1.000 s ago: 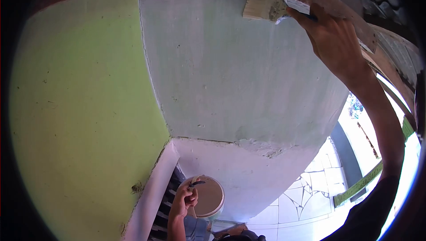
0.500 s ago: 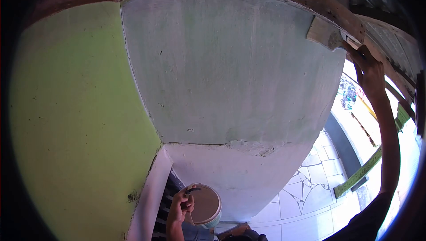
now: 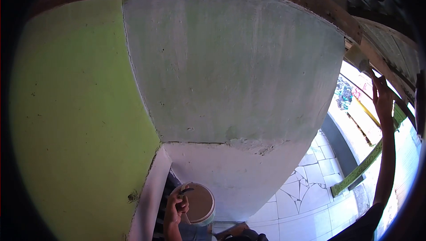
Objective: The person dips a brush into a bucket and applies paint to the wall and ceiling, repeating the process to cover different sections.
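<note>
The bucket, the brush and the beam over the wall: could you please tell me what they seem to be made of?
The bucket, in the left hand, looks like smooth pale plastic, with a thin, even rim. The brush, in the right hand, shows only a pale, paint-coated head; its material is unclear. The beam looks like rough brown timber, paint-flecked along its lower edge.

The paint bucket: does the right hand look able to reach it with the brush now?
Probably yes. The right hand holds the paintbrush high by the wall, the left hand holds the paint bucket low, with nothing between them.
</note>
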`<action>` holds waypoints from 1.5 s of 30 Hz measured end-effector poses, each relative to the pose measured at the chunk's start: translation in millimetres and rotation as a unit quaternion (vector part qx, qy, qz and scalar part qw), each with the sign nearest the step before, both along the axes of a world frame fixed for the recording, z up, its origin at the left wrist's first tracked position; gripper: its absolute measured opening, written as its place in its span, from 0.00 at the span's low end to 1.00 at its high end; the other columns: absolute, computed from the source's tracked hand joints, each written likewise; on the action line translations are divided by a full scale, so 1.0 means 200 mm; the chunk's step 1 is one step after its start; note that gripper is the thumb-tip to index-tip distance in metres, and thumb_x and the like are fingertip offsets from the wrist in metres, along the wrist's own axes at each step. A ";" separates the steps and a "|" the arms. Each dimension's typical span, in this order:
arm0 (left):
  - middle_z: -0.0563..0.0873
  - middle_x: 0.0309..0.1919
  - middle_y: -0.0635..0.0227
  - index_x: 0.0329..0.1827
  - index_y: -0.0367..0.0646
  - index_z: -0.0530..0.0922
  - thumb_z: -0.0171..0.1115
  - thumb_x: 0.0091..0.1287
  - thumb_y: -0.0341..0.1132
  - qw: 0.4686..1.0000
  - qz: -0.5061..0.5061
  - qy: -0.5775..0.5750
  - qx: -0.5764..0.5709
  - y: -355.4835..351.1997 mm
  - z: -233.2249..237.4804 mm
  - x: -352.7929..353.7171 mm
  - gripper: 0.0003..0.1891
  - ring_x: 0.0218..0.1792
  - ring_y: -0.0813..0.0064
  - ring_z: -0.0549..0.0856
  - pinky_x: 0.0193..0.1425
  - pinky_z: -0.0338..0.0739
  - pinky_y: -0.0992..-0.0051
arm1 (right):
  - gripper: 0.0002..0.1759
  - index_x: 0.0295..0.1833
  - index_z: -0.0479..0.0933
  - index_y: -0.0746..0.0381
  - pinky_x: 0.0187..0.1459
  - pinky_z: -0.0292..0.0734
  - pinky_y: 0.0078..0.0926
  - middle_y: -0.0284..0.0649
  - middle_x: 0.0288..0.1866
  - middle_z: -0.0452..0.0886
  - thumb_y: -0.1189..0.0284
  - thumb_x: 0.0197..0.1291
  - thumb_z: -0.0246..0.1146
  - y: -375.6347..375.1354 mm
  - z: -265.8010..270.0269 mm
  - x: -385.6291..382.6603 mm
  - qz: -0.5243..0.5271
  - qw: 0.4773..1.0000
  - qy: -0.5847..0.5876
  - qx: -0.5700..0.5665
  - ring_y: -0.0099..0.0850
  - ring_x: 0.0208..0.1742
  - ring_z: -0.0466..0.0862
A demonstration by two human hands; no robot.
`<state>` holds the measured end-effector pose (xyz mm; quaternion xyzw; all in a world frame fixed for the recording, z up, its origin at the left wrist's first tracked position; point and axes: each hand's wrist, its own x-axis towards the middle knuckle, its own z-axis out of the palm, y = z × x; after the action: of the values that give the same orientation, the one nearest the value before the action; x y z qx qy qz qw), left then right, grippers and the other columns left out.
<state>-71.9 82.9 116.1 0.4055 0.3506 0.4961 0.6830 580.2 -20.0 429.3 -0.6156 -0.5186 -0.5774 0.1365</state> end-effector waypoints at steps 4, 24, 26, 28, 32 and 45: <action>0.63 0.19 0.75 0.64 0.35 0.73 0.49 0.59 0.41 1.000 0.013 -0.012 0.001 0.00 -0.02 -0.02 0.30 0.15 0.83 0.59 0.19 0.55 0.78 | 0.15 0.60 0.80 0.56 0.30 0.80 0.31 0.45 0.42 0.81 0.73 0.69 0.58 -0.04 -0.20 0.00 0.060 0.991 0.055 0.104 0.34 0.31 0.85; 0.66 0.19 0.74 0.65 0.34 0.70 0.49 0.58 0.38 0.999 0.014 -0.025 0.016 -0.04 0.03 0.01 0.30 0.15 0.84 0.62 0.17 0.55 0.81 | 0.31 0.67 0.73 0.58 0.20 0.79 0.28 0.52 0.38 0.76 0.85 0.55 0.59 1.10 0.40 -1.89 0.290 0.944 -0.152 0.052 0.33 0.21 0.83; 0.66 0.19 0.74 0.65 0.34 0.70 0.49 0.58 0.38 1.000 0.005 -0.019 0.010 -0.02 0.04 0.04 0.30 0.14 0.84 0.62 0.17 0.55 0.81 | 0.31 0.67 0.72 0.58 0.20 0.79 0.28 0.52 0.38 0.76 0.85 0.55 0.59 1.04 0.38 -1.82 0.264 0.954 -0.138 0.043 0.33 0.21 0.83; 0.67 0.19 0.74 0.65 0.33 0.70 0.48 0.58 0.38 1.000 -0.001 -0.020 0.018 0.01 0.04 0.06 0.30 0.14 0.84 0.62 0.17 0.56 0.82 | 0.31 0.67 0.72 0.58 0.20 0.80 0.28 0.52 0.38 0.76 0.85 0.55 0.59 0.96 0.33 -1.73 0.236 0.964 -0.123 0.030 0.33 0.21 0.83; 0.66 0.19 0.73 0.65 0.32 0.69 0.48 0.57 0.37 0.999 -0.032 -0.023 0.016 0.07 0.05 0.12 0.31 0.15 0.84 0.62 0.18 0.56 0.82 | 0.32 0.68 0.71 0.57 0.21 0.81 0.31 0.48 0.36 0.75 0.85 0.56 0.58 0.81 0.25 -1.48 0.231 0.970 -0.064 0.027 0.34 0.21 0.83; 0.63 0.19 0.75 0.66 0.32 0.70 0.49 0.58 0.40 0.998 -0.056 -0.006 0.015 0.10 0.06 0.13 0.32 0.15 0.83 0.61 0.18 0.56 0.80 | 0.30 0.74 0.65 0.43 0.35 0.85 0.37 0.56 0.54 0.79 0.79 0.70 0.54 0.30 -0.09 -0.39 0.020 0.989 0.134 0.057 0.40 0.40 0.88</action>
<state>-46.8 102.0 127.4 0.4317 0.3156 0.4648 0.7057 502.0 40.3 410.4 -0.6687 -0.4740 -0.5150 0.2509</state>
